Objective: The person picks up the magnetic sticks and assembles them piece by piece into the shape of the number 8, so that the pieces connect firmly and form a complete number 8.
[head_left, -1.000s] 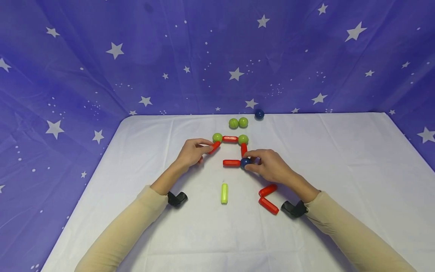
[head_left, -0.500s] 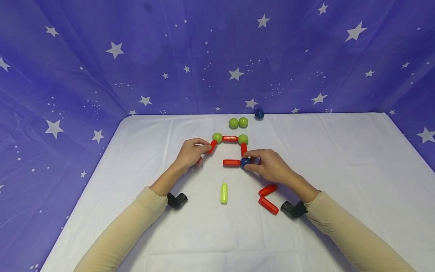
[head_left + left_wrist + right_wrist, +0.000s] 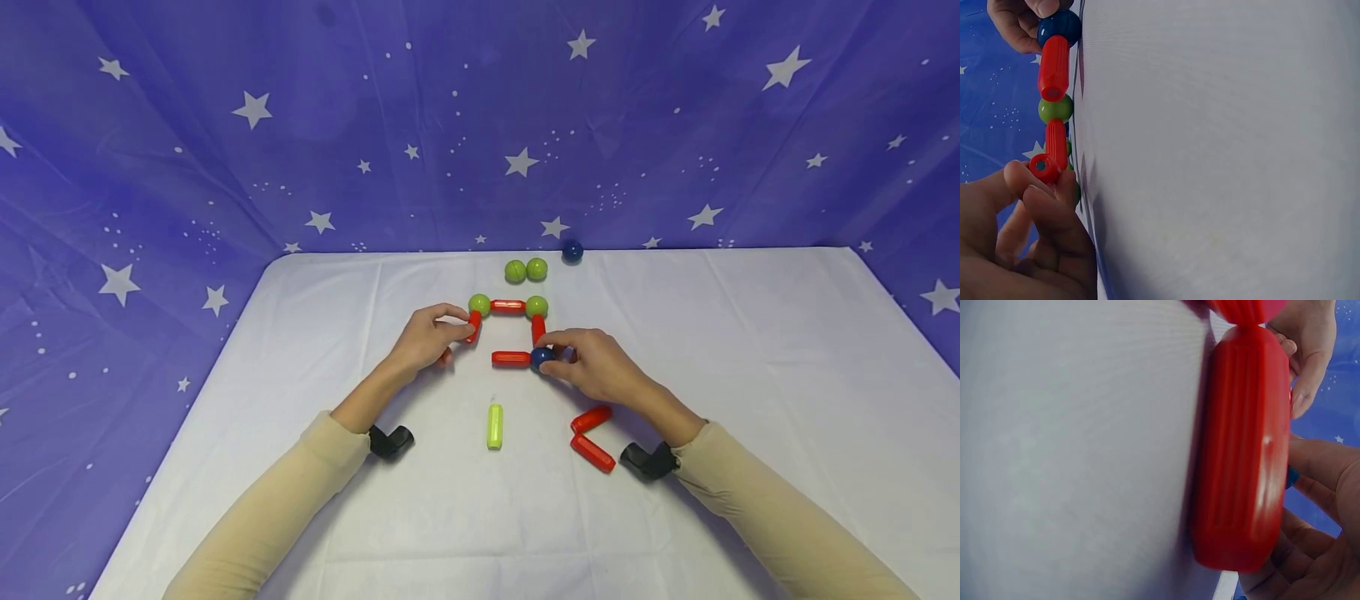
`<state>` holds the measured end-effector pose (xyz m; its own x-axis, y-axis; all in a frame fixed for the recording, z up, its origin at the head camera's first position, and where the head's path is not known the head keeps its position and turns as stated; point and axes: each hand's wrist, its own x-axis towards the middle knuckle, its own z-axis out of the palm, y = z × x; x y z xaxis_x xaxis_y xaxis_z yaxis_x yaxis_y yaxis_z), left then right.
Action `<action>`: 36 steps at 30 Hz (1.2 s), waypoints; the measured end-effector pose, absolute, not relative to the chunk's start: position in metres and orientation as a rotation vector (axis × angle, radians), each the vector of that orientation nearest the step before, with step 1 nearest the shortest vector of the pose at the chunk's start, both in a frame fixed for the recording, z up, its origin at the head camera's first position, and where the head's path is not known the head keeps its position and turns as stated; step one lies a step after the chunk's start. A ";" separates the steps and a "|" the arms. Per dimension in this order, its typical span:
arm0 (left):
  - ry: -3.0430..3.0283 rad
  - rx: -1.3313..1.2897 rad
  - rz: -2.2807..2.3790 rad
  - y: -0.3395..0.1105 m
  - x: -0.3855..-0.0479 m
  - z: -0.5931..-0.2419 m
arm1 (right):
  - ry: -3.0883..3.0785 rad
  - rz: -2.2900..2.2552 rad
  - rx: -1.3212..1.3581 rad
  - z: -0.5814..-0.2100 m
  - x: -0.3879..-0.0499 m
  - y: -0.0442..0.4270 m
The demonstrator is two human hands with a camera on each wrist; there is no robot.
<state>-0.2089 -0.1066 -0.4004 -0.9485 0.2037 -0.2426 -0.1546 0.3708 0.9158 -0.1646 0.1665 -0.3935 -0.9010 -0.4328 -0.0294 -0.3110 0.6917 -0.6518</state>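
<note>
My left hand (image 3: 426, 337) pinches a red magnetic rod (image 3: 476, 321) by its near part; the far end meets a green ball (image 3: 479, 304). From that ball another red rod (image 3: 507, 307) runs right to a second green ball (image 3: 536, 307). A third red rod (image 3: 538, 327) leads from there toward a blue ball (image 3: 541, 359), which my right hand (image 3: 596, 365) holds between thumb and fingers. Leftward from the blue ball extends one more red rod (image 3: 511, 359), its left end free. The left wrist view shows the pinched rod's round end (image 3: 1042, 167) facing the camera.
Two green balls (image 3: 526, 270) and a blue ball (image 3: 572, 252) lie at the back of the white-covered table (image 3: 420, 533). Nearer me are a yellow-green rod (image 3: 495, 427) and two loose red rods (image 3: 592, 453). A purple starry curtain (image 3: 450, 108) stands behind.
The red rod in my left hand has swung round its green ball, from slanting leftward to pointing more nearly straight toward me. My left hand shifted slightly right; the right hand stayed still.
</note>
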 end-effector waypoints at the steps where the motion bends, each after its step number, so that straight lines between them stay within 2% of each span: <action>1: 2.318 0.060 1.608 -0.107 -0.208 -0.400 | 2.720 -0.999 -0.603 -0.394 -0.165 0.167; 36: 2.422 0.260 1.466 -0.102 -0.207 -0.401 | 2.716 -0.992 -0.593 -0.394 -0.165 0.166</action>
